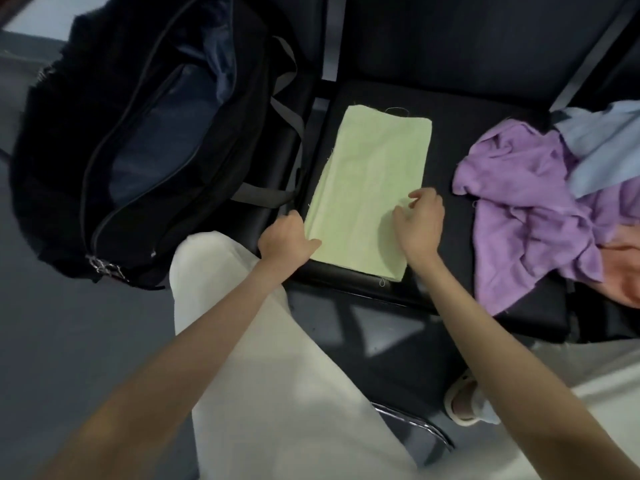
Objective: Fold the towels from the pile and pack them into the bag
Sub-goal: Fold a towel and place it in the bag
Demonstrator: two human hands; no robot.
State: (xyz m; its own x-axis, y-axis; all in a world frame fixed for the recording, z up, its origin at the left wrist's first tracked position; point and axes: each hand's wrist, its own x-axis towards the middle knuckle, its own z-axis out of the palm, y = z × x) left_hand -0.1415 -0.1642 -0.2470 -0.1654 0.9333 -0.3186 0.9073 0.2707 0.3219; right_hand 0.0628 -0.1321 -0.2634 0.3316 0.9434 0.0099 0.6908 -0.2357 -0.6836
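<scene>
Dim room, dark seat (485, 109) and bag (145, 140) swallowing detail, green towel (370, 181) the brightest patch, soft shadow under right hand (420, 220), wide-angle bending at edges, slight blur throughout

pile (568, 202): cut by right edge | bag (145, 140) interior: too dark to tell

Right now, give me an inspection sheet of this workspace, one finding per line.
Surface: black seat bearing the work.
Job's things: green towel flat, folded to a strip; open black bag left of it; pile of purple, blue and orange towels at right.
Clutter: nothing seen.
Hands: left hand grips the towel's near left edge; right hand rests on it, fingers relaxed.
Cables: nothing seen.
Surroundings: grey floor, sandalled foot.
</scene>
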